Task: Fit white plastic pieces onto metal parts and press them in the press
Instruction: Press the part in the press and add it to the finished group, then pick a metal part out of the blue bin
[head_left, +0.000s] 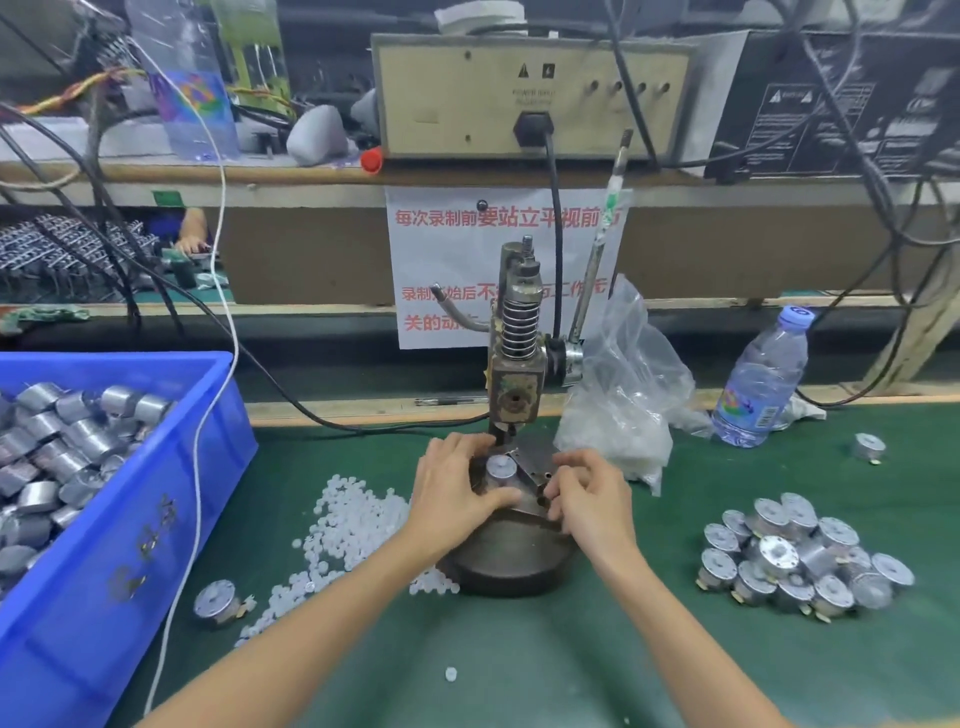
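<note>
Step in hand, as judged: seating a part on the hand press (514, 358) before the stroke.

- Press: the ram stands raised above the fixture plate (535, 457). The lever (597, 260) is up at the rear right, with no hand on it.
- Left hand (457, 486): fingers curled round the far side of the seated motor (501, 467), thumb across its front, steadying it.
- Right hand (589, 499): fingers curled at the plate's right edge. Whether they pinch a white piece cannot be told.
- Advice: set the motor flat and centred under the ram, with the white piece square on its shaft. Take both hands off the plate before pulling the lever.

Surroundings:
- Blue crate (171, 499), left, holds motors in bulk.
- Plastic bag (623, 395) slumps just beside the press on the right, near the lever's path; it could snag.
- Water bottle (763, 379) stands further right.
- Heap of motors (795, 561) lies right of the press.
- White plastic pieces (353, 519) are heaped against the base on the left.
- White cable (208, 415) hangs over the crate's corner.
- One stray motor (215, 603) lies in front of the crate.
</note>
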